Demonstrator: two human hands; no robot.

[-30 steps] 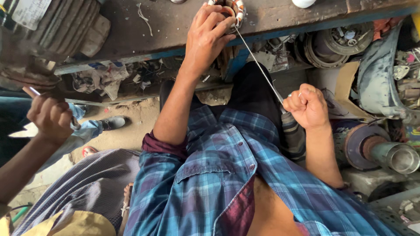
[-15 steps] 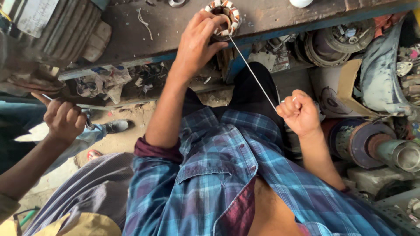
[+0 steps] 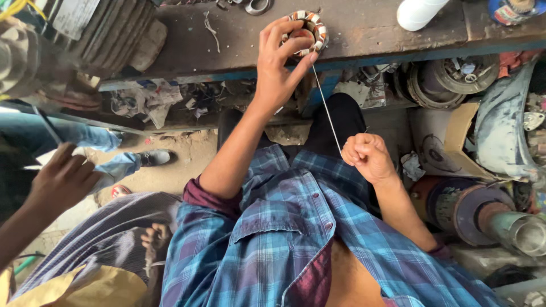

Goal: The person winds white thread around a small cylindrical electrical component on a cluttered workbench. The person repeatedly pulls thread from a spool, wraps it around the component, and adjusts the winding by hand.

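Now | left hand (image 3: 281,68) fingers hold wound coil ring (image 3: 307,31) | right hand (image 3: 368,158) fist grips thread (image 3: 325,105)

Wore a blue plaid shirt (image 3: 296,227) with a maroon lining showing at the open front and at the rolled cuffs. Had sleeves pushed up past the elbow on the left and to the wrist on the right. Wore dark trousers (image 3: 335,122) above the shirt.
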